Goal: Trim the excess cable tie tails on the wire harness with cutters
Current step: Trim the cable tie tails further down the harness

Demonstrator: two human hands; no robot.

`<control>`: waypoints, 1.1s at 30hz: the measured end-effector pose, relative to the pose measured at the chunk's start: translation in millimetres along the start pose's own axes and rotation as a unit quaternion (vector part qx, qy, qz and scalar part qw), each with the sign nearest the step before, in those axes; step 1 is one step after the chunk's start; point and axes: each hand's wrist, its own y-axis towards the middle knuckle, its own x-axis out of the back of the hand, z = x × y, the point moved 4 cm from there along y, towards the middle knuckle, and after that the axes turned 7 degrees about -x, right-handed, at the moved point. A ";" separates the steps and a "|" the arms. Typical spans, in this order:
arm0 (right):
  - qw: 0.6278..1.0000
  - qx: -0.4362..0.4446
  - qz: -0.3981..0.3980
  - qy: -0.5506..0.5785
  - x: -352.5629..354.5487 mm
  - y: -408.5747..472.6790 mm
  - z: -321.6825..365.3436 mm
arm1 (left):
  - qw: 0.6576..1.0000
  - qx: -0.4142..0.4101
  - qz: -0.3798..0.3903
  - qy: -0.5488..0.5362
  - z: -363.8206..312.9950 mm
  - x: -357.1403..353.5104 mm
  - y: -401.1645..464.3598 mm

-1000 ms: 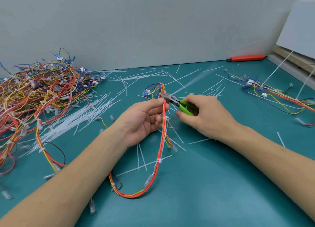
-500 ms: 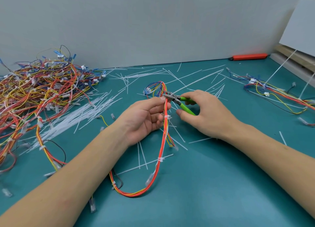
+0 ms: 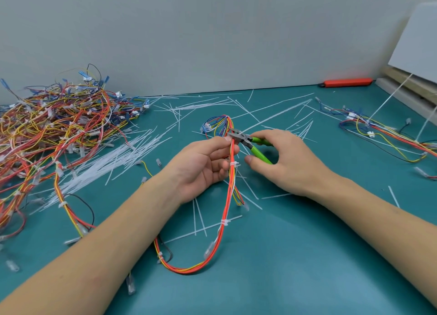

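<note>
Head view looks down on a teal table [image 3: 295,255], with a big pile of harnesses [image 3: 54,130] out at ten o'clock and loose cut tails scattered across the middle. At the centre the wire harness [image 3: 225,210] loops from six o'clock up into the left hand [image 3: 201,165], whose curled fingers and thumb pinch the bundle just above a white cable tie [image 3: 233,164]. The right hand [image 3: 283,158], at three o'clock from it, grips the green handles of the cutters [image 3: 250,143]; the handles are spread, so the blades look parted, their tip touching the wires beside the left thumb.

The main risk, as I judge it, is nicking a wire: the blades sit right against the red and orange strands, and a squeeze there could cut insulation rather than plastic. A smaller one is the thumb, which lies just beside the tip. Smaller still, a snipped tail may fly off.

Both forearms reach in from five and seven o'clock, wrists low, the left palm turned up.
</note>
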 end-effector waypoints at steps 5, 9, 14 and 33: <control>1.000 0.007 -0.002 0.004 -0.9 0.3 -0.1 | 1.000 -0.003 0.003 0.001 0.4 1.2 0.0; 1.000 0.007 -0.001 0.020 0.8 2.7 -3.0 | 1.000 -0.002 0.004 0.001 0.7 1.2 0.9; 0.998 0.012 0.009 0.055 2.9 2.6 -5.0 | 1.000 -0.002 0.004 0.002 0.8 1.6 1.0; 0.999 0.012 0.011 0.045 -1.1 0.8 -3.1 | 1.000 -0.005 0.004 0.012 -0.7 1.9 0.3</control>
